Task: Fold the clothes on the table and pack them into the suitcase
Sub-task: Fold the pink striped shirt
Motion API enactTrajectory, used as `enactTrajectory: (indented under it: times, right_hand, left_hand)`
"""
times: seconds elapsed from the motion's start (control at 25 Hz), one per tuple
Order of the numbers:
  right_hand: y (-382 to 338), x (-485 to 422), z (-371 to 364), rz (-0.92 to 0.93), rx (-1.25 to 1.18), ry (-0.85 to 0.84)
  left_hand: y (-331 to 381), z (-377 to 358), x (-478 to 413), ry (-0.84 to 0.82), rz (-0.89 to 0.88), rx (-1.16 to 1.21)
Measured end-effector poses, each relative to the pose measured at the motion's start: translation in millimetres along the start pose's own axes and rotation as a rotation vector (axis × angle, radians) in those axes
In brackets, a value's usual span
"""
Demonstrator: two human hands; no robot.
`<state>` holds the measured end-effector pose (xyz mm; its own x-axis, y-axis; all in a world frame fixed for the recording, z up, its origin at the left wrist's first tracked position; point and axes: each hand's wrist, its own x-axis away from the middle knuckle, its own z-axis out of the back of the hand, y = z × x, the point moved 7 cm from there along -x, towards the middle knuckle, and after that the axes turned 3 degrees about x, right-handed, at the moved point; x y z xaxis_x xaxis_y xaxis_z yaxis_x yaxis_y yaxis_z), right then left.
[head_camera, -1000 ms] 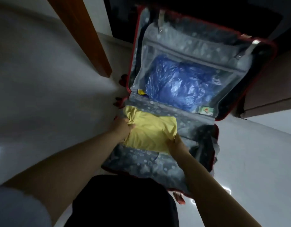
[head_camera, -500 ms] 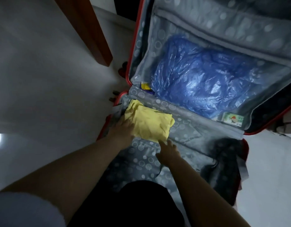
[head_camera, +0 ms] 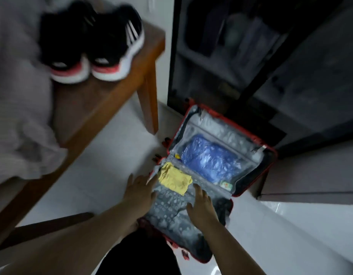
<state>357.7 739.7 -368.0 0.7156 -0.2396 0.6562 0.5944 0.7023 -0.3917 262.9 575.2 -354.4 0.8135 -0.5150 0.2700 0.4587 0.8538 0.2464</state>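
White tiled floor (head_camera: 88, 175) fills the lower view, with a dark glass-fronted cabinet (head_camera: 251, 56) at upper right. A wooden table (head_camera: 104, 100) stands at upper left; a crumpled pale cloth (head_camera: 18, 116) lies on its near side and a pair of black sneakers (head_camera: 92, 42) with white and red soles sits at its far end. The red-rimmed suitcase (head_camera: 270, 150) lies open on the floor between table leg and cabinet. Its far half holds a blue plastic bag (head_camera: 209, 157) behind a mesh panel. The folded yellow garment (head_camera: 174, 178) lies in the near half, in the far left corner on the dotted grey lining. The left hand (head_camera: 138, 190) is spread flat with straight fingers over the suitcase's left rim, its fingertips just beside the garment's left edge; motion blur hides whether they touch. The right hand (head_camera: 202, 207) is likewise spread and holds nothing, poised over the lining just below the garment's near right corner.
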Motion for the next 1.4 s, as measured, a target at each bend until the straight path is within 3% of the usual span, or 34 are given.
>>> enactTrajectory:
  times: [0.12, 0.2, 0.28, 0.44, 0.6, 0.72, 0.88, 1.12, 1.4]
  right_hand:
    - [-62, 53, 49, 0.125, 0.027, 0.068]
    - [-106, 76, 63, 0.177, 0.011, 0.118]
    - [-150, 93, 59, 0.222, -0.027, 0.158]
    - [-259, 121, 8, 0.357, -0.068, 0.222]
    - [-370, 152, -66, 0.454, -0.168, 0.213]
    - [-431, 170, -113, 0.471, -0.208, 0.19]
    - [-474, 186, -141, 0.484, -0.182, 0.171]
    - [-487, 159, -104, 0.457, -0.152, 0.231]
    - [-525, 134, -79, 0.508, -0.129, 0.274]
  left_hand:
    - [0, 78, 41, 0.067, 0.036, 0.104]
    - [-8, 126, 68, 0.222, -0.037, 0.231]
    - [-23, 166, 103, 0.348, -0.127, 0.359]
    - [-106, 215, 171, 0.472, -0.2, 0.377]
    - [-238, 254, 231, 0.47, -0.065, 0.299]
    - [-317, 266, 269, 0.333, 0.041, 0.347]
    - [-363, 287, 284, 0.278, 0.08, 0.401]
    - [-380, 317, 230, 0.28, 0.084, 0.386]
    - [-431, 371, 165, 0.358, 0.076, 0.169]
